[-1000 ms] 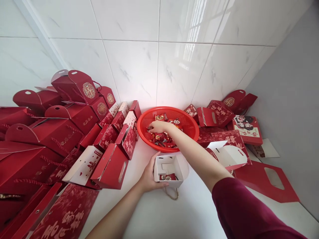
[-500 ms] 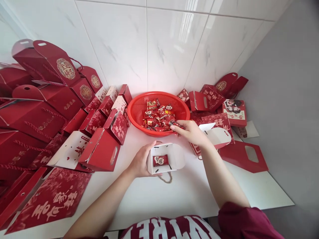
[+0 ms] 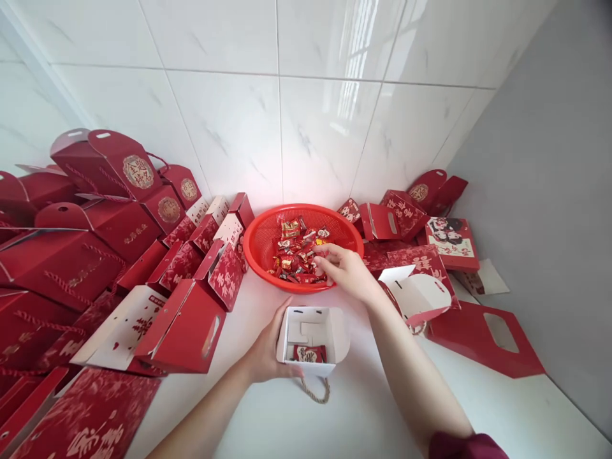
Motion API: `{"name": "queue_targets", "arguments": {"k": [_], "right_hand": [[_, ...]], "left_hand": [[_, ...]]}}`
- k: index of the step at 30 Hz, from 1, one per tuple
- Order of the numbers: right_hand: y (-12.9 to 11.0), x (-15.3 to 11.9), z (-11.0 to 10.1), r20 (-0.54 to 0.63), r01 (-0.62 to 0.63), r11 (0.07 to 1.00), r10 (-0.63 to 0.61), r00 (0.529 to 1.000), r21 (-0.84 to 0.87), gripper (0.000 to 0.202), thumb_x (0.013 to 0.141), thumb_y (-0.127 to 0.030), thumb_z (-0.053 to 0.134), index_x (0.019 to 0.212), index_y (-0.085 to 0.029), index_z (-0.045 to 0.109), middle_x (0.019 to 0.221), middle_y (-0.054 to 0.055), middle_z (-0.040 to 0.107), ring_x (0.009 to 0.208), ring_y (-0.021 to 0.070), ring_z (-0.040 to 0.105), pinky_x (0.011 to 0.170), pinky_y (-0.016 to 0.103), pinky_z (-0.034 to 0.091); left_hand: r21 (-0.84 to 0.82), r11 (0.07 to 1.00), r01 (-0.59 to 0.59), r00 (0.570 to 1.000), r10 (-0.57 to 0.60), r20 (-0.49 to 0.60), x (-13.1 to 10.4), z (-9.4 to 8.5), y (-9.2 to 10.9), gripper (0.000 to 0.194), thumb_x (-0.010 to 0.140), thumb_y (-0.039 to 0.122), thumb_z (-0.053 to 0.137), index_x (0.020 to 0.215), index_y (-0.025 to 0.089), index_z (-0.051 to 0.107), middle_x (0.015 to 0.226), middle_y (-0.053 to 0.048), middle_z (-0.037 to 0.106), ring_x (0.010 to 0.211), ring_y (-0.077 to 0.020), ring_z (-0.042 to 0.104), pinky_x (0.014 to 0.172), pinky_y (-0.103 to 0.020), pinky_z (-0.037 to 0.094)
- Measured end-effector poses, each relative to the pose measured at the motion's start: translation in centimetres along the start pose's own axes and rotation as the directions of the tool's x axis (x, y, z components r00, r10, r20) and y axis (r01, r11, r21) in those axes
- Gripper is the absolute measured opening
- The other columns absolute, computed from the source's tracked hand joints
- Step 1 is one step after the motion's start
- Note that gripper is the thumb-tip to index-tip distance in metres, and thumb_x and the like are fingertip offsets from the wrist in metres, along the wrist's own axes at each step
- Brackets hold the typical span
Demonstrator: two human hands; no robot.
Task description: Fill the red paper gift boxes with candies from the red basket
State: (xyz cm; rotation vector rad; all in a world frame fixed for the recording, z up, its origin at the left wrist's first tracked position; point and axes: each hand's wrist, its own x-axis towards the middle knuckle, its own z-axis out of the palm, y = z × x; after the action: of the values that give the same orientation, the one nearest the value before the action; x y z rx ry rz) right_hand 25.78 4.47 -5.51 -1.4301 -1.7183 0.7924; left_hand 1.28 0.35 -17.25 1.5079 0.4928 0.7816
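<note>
My left hand [image 3: 268, 347] grips a small white-lined gift box [image 3: 337, 331] from its left side, tilted so its inside faces me. A red wrapped candy [image 3: 310, 354] lies inside the box, and a twisted cord handle [image 3: 316, 394] hangs below it. My right hand [image 3: 342, 271] reaches over the near right rim of a red plastic basket [image 3: 258, 242]. Its fingers are slightly apart, fingertips at the wrapped candies [image 3: 291, 261] heaped in the basket. No candy shows clearly between those fingers.
Many red gift boxes [image 3: 184, 325] crowd the left of the white table [image 3: 268, 421]. To the right stand more boxes, an open white-lined one [image 3: 421, 293] and a flat red one with a cut-out handle [image 3: 482, 338]. A tiled wall [image 3: 220, 127] rises behind.
My right hand has moved left, further over the candies. The box in my left hand has tipped, and the candy inside sits against its near wall. The camera view has tilted up.
</note>
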Motion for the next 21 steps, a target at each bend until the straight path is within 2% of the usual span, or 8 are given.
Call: {"name": "queue_targets", "arguments": {"k": [2, 3, 7, 10, 12, 14, 18, 21], "right_hand": [[-0.2, 0.6, 0.9, 0.015, 0.027, 0.994, -0.029, 0.999, 0.11, 0.031, 0.09, -0.045, 0.053, 0.11, -0.022, 0.062, 0.078, 0.0, 0.071, 0.053, 0.0132, 0.061, 0.06, 0.026, 0.05], [-0.3, 0.7, 1.3, 0.037, 0.029, 0.989, -0.035, 0.999, 0.142, 0.033, 0.09, -0.045, 0.053, 0.114, -0.023, 0.06, 0.081, 0.001, 0.071, 0.053, 0.0133, 0.061, 0.06, 0.026, 0.051], [-0.7, 1.6, 1.6, 0.126, 0.077, 0.993, -0.088, 0.988, 0.089, 0.03, 0.094, -0.046, 0.046, 0.086, -0.021, 0.061, 0.072, 0.001, 0.069, 0.059, 0.0142, 0.063, 0.06, 0.025, 0.05], [-1.0, 3.1, 0.9, 0.222, 0.142, 0.979, -0.108, 0.969, -0.143, 0.033, 0.099, -0.038, 0.037, 0.086, -0.019, 0.06, 0.08, 0.003, 0.071, 0.072, 0.0152, 0.066, 0.068, 0.024, 0.048], [-1.1, 4.3, 0.6, 0.319, 0.199, 0.921, -0.088, 0.943, -0.335, 0.029, 0.099, -0.03, 0.038, 0.092, -0.018, 0.063, 0.095, 0.006, 0.071, 0.086, 0.0173, 0.066, 0.075, 0.025, 0.046], [-1.1, 5.3, 0.8, 0.416, 0.24, 0.864, -0.04, 0.908, -0.443, 0.026, 0.096, -0.026, 0.042, 0.093, -0.017, 0.066, 0.103, 0.009, 0.071, 0.094, 0.0201, 0.065, 0.079, 0.026, 0.045], [-1.1, 6.4, 3.1, 0.581, 0.266, 0.833, 0.08, 0.81, -0.485, 0.029, 0.094, -0.03, 0.046, 0.083, -0.019, 0.07, 0.094, 0.006, 0.073, 0.085, 0.0199, 0.067, 0.073, 0.025, 0.046], [-0.8, 7.0, 5.0, 0.616, 0.257, 0.786, 0.19, 0.765, -0.562, 0.032, 0.095, -0.035, 0.045, 0.088, -0.022, 0.074, 0.099, 0.005, 0.074, 0.087, 0.0192, 0.067, 0.077, 0.025, 0.049]], "left_hand": [[-0.01, 1.0, 0.001, 1.0, -0.001, 0.001, -0.1, 0.0, 0.0, 0.125, 0.058, 0.043, 0.088, 0.154, 0.037, 0.008, 0.151, -0.015, 0.037, 0.137, -0.0383, 0.04, 0.109, -0.06, 0.033], [-0.004, 1.0, 0.002, 1.0, -0.002, 0.001, -0.1, 0.0, 0.0, 0.124, 0.058, 0.044, 0.088, 0.153, 0.038, 0.01, 0.151, -0.014, 0.038, 0.136, -0.0385, 0.04, 0.109, -0.06, 0.033], [0.041, 0.999, 0.013, 0.999, -0.012, -0.031, -0.4, -0.2, 0.0, 0.127, 0.056, 0.045, 0.089, 0.154, 0.036, 0.008, 0.15, -0.015, 0.04, 0.135, -0.041, 0.041, 0.108, -0.063, 0.033], [0.071, 0.997, 0.042, 0.999, -0.04, -0.032, -0.6, -0.4, 0.1, 0.126, 0.056, 0.047, 0.088, 0.154, 0.034, 0.009, 0.15, -0.016, 0.04, 0.135, -0.0413, 0.041, 0.109, -0.062, 0.033], [0.104, 0.993, 0.054, 0.998, -0.051, -0.028, -0.6, -0.5, 0.3, 0.125, 0.056, 0.046, 0.088, 0.154, 0.032, 0.012, 0.15, -0.016, 0.04, 0.136, -0.0411, 0.04, 0.11, -0.06, 0.033], [0.148, 0.987, 0.053, 0.998, -0.049, -0.031, -0.6, -0.6, 0.4, 0.124, 0.056, 0.045, 0.088, 0.154, 0.03, 0.014, 0.151, -0.016, 0.04, 0.136, -0.0414, 0.039, 0.11, -0.059, 0.033], [0.21, 0.976, 0.053, 0.998, -0.046, -0.038, -0.5, -0.6, 0.7, 0.121, 0.054, 0.041, 0.09, 0.152, 0.034, 0.019, 0.149, -0.012, 0.042, 0.134, -0.0412, 0.042, 0.109, -0.058, 0.036], [0.227, 0.972, 0.058, 0.998, -0.048, -0.052, -0.5, -0.6, 0.8, 0.12, 0.053, 0.041, 0.09, 0.152, 0.031, 0.022, 0.149, -0.014, 0.042, 0.133, -0.0396, 0.043, 0.109, -0.055, 0.037]]}}
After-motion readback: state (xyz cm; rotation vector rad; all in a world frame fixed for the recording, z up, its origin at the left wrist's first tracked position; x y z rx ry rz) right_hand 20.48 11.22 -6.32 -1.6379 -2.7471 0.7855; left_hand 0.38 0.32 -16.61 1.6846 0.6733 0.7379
